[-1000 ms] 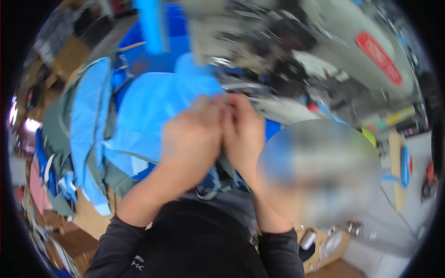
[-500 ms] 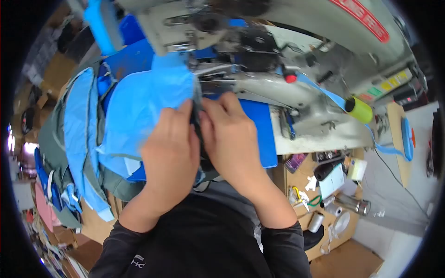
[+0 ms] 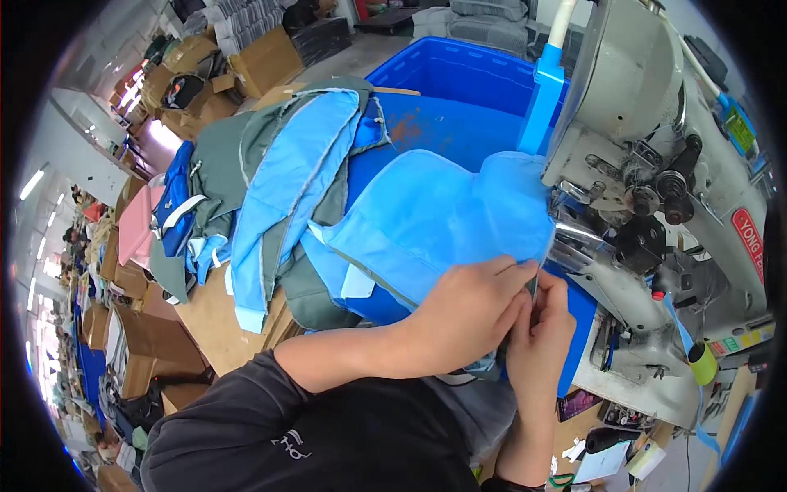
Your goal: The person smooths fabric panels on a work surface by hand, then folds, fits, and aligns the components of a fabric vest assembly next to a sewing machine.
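A light blue fabric piece with a grey edge lies spread in front of the sewing machine, its far right corner beside the machine's metal arm. My left hand is closed on the near right edge of this fabric, fingers pinched together. Close against it, my right hand pinches the same edge from the right. The fingertips of both hands meet there, and the folded edge between them is mostly hidden.
Left of the work is a heap of grey-green and blue sewn pieces. Behind stands a blue plastic bin. A blue tape runs through a yellow-green roll at the right. A phone and small tools lie below the machine.
The head view has swung left, so the machine and hands now appear further right and the bin is in view. Both hands still grip the fabric edge.
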### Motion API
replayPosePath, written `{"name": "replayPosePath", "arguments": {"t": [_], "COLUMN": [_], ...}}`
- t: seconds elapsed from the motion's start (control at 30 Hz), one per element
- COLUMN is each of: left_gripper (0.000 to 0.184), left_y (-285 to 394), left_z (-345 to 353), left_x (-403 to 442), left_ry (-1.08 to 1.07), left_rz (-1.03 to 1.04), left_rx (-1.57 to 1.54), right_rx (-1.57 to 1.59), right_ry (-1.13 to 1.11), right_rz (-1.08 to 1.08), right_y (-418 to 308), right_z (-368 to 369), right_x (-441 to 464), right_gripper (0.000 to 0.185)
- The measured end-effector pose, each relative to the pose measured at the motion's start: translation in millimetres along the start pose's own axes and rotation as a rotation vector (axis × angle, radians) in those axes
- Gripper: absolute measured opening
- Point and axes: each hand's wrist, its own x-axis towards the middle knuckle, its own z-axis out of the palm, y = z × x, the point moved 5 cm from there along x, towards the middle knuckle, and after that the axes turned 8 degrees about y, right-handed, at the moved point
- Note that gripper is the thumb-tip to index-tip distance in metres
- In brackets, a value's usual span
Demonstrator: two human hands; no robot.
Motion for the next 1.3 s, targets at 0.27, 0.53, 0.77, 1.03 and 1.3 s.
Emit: {"name": "replayPosePath", "arguments": {"t": [0.27, 0.53, 0.77, 1.03, 1.3], "left_gripper": [0.036, 0.028, 0.026, 0.019, 0.052], "left_y": [6.1, -0.1, -8.0, -18.1, -34.9], "left_z": [8.7, 20.9, 27.5, 24.8, 3.7], "left_x": [1.6, 18.4, 36.1, 45.2, -44.8], "left_ry": [-0.031, -0.056, -0.005, 0.030, 0.232], "left_rz": [-0.033, -0.007, 0.030, 0.080, 0.257], "left_rx": [-0.006, 0.042, 0.113, 0.030, -0.035], "right_rx": [0.145, 0.264, 0.432, 0.390, 0.069], "right_ry": [0.028, 0.017, 0.062, -0.029, -0.072], "right_rz": [0.016, 0.061, 0.080, 0.169, 0.053], "right_y": [10.0, 26.0, 30.5, 34.0, 9.4], "right_z": [0.7, 8.5, 18.1, 12.3, -6.1], "right_x": [0.8, 14.6, 31.8, 42.9, 29.5], "right_gripper": [0.017, 0.018, 0.015, 0.013, 0.022]}}
